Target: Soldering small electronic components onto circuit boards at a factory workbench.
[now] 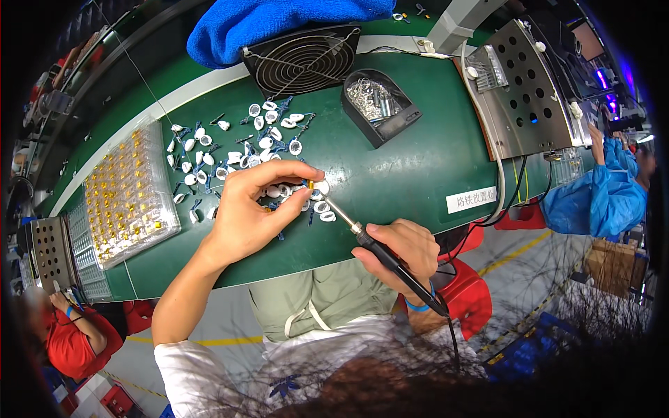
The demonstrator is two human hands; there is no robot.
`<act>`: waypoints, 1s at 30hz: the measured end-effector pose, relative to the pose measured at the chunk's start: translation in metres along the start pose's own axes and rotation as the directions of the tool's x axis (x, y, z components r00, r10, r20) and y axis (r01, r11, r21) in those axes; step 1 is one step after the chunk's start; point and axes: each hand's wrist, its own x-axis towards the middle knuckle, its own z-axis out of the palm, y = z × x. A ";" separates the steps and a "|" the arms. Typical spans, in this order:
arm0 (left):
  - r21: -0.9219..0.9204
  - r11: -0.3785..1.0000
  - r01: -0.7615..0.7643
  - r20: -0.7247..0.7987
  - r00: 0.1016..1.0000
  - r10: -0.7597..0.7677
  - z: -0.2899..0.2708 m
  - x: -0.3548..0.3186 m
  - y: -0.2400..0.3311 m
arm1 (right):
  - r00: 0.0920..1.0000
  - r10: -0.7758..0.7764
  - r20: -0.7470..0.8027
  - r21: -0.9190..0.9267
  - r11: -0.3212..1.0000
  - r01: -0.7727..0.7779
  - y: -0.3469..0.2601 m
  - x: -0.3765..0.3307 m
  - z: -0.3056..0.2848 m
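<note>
The person wore a white short-sleeved shirt (209,369) with a small dark printed motif (284,385) low on the front, olive-green trousers (327,292) with a pale drawstring (306,319), and a thin blue band (418,305) around the right wrist.

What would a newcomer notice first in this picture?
At the centre, the left hand pinches a small part while the right hand touches a soldering iron to it over the green table. Behind them lie many white parts, with a fan beyond and a tray of gold pieces at left.
</note>
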 end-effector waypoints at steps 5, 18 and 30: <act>0.055 0.998 -0.018 0.033 0.999 0.017 -0.002 0.001 0.001 | 1.000 -0.024 0.012 -0.033 0.999 0.025 0.000 0.001 0.000; 0.085 0.996 -0.018 0.033 0.999 0.015 -0.003 0.001 0.001 | 1.000 -0.023 0.018 -0.041 0.999 0.024 0.000 0.002 0.000; 0.070 0.997 -0.019 0.030 0.999 0.017 -0.003 0.000 0.000 | 0.997 -0.075 -0.006 0.016 0.997 0.075 0.003 0.003 0.002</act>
